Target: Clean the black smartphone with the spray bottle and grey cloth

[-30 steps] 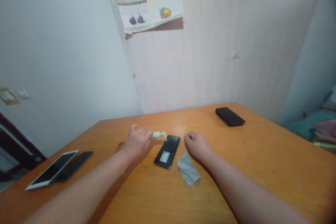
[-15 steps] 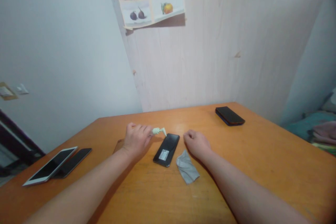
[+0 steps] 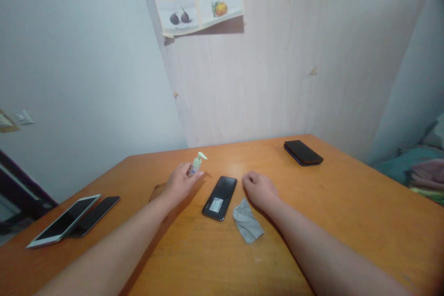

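Note:
My left hand (image 3: 182,180) is wrapped round a small pump bottle (image 3: 195,165) with a pale green pump head; the bottle is nearly upright, and my hand hides its lower part. To the right of it, a black smartphone (image 3: 225,190) lies on the table with a white label on its upper face. My right hand (image 3: 258,186) rests on the table just right of the phone, fingers curled in with nothing visible in them. A crumpled grey cloth (image 3: 247,222) lies between the phone and my right forearm.
A white tablet (image 3: 64,223) and a dark flat device (image 3: 97,215) lie at the left of the wooden table (image 3: 222,263). Behind my left wrist shows a brown flat item (image 3: 157,189). A black case (image 3: 303,152) is at the far right, near the wall.
My left hand has turned the pump bottle from tilted over the phone to nearly upright and drawn it left, away from the phone. My right hand, the phone and the cloth stay put.

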`<state>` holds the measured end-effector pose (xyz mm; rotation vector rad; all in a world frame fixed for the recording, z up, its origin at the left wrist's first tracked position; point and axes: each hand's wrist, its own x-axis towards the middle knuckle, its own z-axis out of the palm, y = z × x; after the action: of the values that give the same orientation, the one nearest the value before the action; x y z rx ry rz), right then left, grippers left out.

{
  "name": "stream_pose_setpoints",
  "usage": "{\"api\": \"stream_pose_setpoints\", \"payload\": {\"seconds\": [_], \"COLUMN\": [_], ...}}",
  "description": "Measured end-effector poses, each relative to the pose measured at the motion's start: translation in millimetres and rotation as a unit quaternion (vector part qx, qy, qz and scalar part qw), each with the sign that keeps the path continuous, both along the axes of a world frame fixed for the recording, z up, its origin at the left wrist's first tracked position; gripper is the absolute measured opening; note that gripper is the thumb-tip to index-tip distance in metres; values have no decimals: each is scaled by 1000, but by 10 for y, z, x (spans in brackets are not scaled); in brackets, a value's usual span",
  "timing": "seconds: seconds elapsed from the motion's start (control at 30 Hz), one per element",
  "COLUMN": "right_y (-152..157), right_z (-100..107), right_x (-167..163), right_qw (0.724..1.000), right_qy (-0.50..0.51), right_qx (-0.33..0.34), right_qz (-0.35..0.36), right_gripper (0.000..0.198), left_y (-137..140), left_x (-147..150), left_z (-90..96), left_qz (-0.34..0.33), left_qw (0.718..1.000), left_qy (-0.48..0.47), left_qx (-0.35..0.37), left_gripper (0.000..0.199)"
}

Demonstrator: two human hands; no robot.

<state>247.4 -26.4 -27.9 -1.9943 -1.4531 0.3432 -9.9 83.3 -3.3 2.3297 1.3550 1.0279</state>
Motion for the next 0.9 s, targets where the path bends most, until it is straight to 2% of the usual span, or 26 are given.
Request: {"api": "stream_pose_setpoints", "payload": {"seconds": [0.07,0.27,0.63,0.77,0.9], "right_y": [-3,9,14,18,14], "right_z": [-1,-32,-75,-92,-107], "right_x": [0,8,-7,-6,-1], "right_qw": [1000,1000,1000,1000,1000], "right_qy": [-1,0,6,2,5], "right_qx": [4,15,24,28,29], "right_qz": [2,13,11,6,5], "right_gripper": [30,30,31,30,30], "left_y": [99,467,1291,1410,1401], "left_x": [33,125,373,412,409], "left_z": [-39,-96,-168,-238,-332], "left_qz": [-30,4,78,95,103], "left_qw": [981,963,959,964,969], "left_qy": [-155,-234,-234,-204,-173], "left_qx": [-111,-133,-136,-139,-143], "left_gripper": [34,39,26,19,19]}}
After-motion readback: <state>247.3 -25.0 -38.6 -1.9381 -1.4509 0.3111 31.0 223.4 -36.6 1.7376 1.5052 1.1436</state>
